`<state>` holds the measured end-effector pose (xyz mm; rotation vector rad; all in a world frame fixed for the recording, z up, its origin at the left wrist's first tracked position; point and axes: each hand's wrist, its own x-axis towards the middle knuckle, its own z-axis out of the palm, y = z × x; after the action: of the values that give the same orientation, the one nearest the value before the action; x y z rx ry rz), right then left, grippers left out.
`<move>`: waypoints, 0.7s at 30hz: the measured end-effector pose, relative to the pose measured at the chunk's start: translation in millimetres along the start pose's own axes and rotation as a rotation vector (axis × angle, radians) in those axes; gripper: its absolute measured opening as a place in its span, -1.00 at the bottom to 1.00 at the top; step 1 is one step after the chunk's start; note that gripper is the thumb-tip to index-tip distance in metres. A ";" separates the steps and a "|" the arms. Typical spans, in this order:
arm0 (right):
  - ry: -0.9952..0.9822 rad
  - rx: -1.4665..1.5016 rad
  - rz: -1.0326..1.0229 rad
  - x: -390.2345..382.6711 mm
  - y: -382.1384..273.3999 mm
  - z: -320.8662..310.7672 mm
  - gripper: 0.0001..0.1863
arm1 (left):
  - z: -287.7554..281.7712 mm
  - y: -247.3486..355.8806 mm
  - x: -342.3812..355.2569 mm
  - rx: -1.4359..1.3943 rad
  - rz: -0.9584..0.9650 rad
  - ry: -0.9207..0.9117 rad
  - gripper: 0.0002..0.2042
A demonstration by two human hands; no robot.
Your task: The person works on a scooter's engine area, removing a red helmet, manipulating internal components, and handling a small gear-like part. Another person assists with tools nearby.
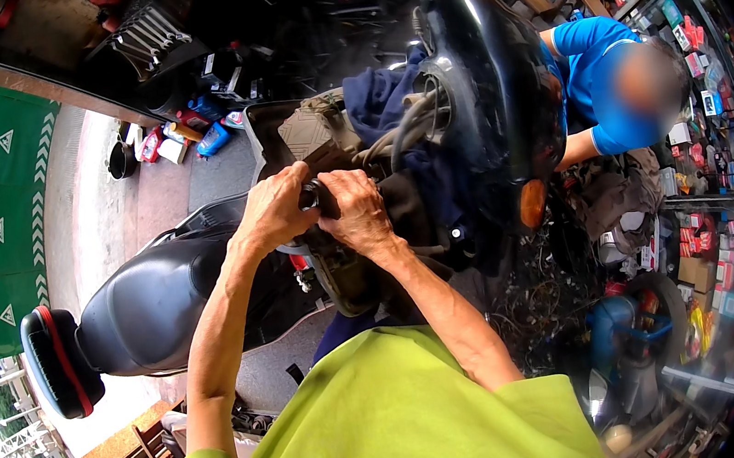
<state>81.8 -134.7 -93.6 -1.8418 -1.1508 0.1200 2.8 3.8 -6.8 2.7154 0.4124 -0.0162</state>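
Observation:
My left hand [272,212] and my right hand [356,212] meet over the opened middle of a scooter. Between them is a small dark, round, shiny part [310,196], pinched by the fingers of both; its exact kind is hidden. Just beyond my hands, a tan block-shaped piece [306,135] sits in the open frame. Bundled hoses and cables [405,131] run from there toward the black front fairing [482,84], with dark blue cloth [378,98] around them. The black scooter seat [159,303] lies to the left of my hands.
A co-worker in a blue shirt [612,85] leans in beyond the fairing. Shelves of small boxed goods [713,183] line the right side. Bottles [211,138] stand on the floor at the upper left, near hanging wrenches [152,39]. Green barrier panels [0,222] stand outside.

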 end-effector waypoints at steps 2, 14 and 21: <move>0.011 -0.013 -0.004 -0.5 2.0 2.1 -0.32 | -0.5 5.0 2.1 0.064 -0.077 -0.082 -0.62; -0.005 -0.010 -0.087 7.2 3.3 -3.0 -0.37 | -0.1 6.2 2.7 -0.040 -0.177 -0.056 -0.61; -0.037 -0.038 -0.087 6.5 1.4 -6.7 -0.33 | -3.4 4.6 -2.2 -0.045 -0.060 -0.003 -0.62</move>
<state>89.8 -134.4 -88.5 -1.8262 -1.2642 0.0835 1.9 0.4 -1.7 2.6575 0.4876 -0.0273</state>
